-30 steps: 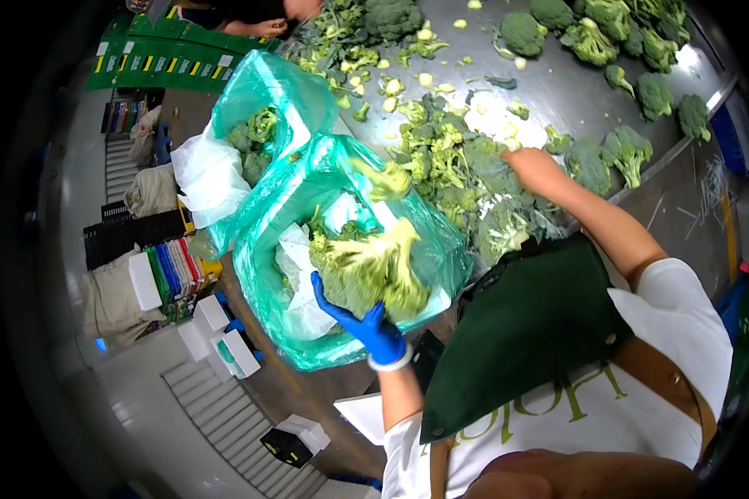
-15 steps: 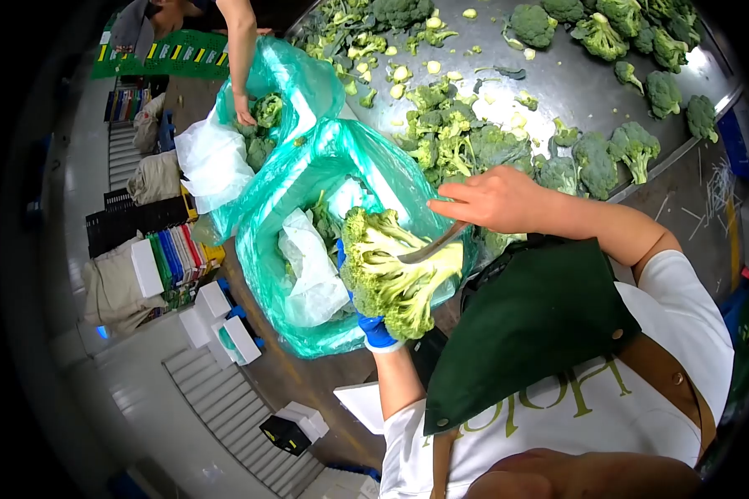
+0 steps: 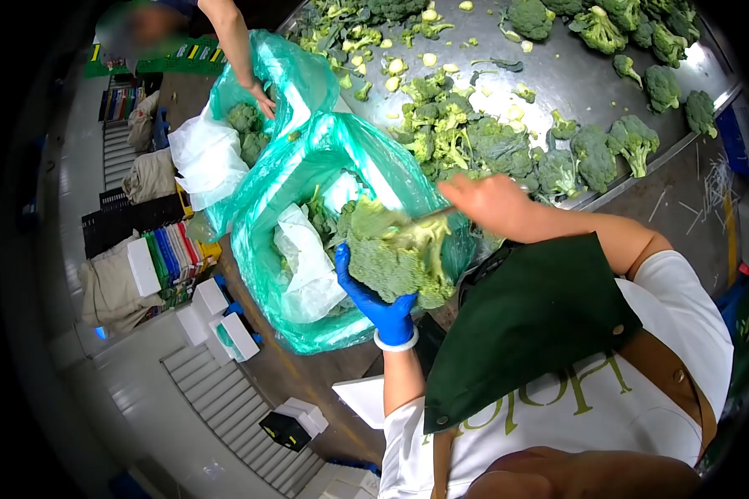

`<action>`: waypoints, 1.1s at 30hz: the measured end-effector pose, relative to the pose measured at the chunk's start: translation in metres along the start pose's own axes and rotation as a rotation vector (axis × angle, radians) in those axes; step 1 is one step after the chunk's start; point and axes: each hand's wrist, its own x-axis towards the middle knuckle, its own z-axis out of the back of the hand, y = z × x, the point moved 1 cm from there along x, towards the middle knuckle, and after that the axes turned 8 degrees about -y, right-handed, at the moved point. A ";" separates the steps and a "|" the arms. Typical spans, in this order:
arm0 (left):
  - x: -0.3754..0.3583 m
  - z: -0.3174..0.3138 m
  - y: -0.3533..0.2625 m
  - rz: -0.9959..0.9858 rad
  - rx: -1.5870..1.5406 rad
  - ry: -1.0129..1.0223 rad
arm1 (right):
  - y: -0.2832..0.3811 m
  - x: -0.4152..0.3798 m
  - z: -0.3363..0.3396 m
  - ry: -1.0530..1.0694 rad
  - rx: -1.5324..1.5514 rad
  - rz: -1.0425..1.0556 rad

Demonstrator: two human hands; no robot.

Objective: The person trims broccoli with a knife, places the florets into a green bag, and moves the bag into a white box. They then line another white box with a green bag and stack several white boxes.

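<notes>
My left hand (image 3: 378, 301), in a blue glove, holds a large broccoli head (image 3: 391, 258) from below, over the near edge of a green plastic bag (image 3: 262, 258). The crown's green buds face the glove. My right hand (image 3: 489, 204) is bare and closed round a knife; its blade (image 3: 431, 218), partly blurred, lies against the stem side of the head. Inside the bag are a white sheet (image 3: 306, 270) and green broccoli pieces.
A metal table (image 3: 549, 79) carries whole heads (image 3: 634, 145), florets and cut stem bits. Another green bag (image 3: 287, 71) stands at the upper left, with a co-worker's hand (image 3: 263, 100) over it. White boxes (image 3: 240, 337) and crates are on the left.
The broccoli has turned, its bud side now towards the camera, and more of my left glove shows. My right hand has shifted slightly left and down. The co-worker's hand has moved off the broccoli.
</notes>
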 end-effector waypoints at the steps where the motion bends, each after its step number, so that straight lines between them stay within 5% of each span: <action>1: 0.001 0.004 -0.003 0.039 -0.045 -0.040 | -0.012 0.001 -0.008 0.078 -0.037 -0.099; 3: 0.008 0.010 -0.010 0.053 -0.138 -0.183 | -0.064 -0.005 -0.016 0.109 0.159 -0.233; 5: 0.012 0.016 -0.016 0.061 -0.267 -0.099 | -0.056 -0.015 -0.019 -0.211 0.499 0.002; 8: 0.005 0.029 0.016 0.318 -0.440 -0.155 | -0.010 -0.004 0.026 0.326 1.285 -0.361; 11: 0.005 0.021 0.033 0.437 -0.554 -0.118 | 0.009 0.001 0.031 0.454 1.893 -0.470; 18: 0.010 -0.011 0.000 0.241 -0.190 0.143 | 0.009 0.004 0.042 0.268 1.697 -0.381; 25: 0.011 -0.021 0.000 0.183 -0.242 0.212 | -0.003 0.005 0.043 0.395 1.793 -0.717; 27: 0.012 -0.010 0.010 0.155 -0.143 0.405 | -0.009 0.009 0.036 0.508 1.750 -0.861; 29: 0.001 -0.004 0.011 0.498 -0.156 0.363 | -0.012 0.011 0.032 0.556 1.701 -0.975; 33: -0.021 0.007 0.035 0.867 -0.454 0.276 | -0.019 0.012 0.029 0.573 1.644 -0.901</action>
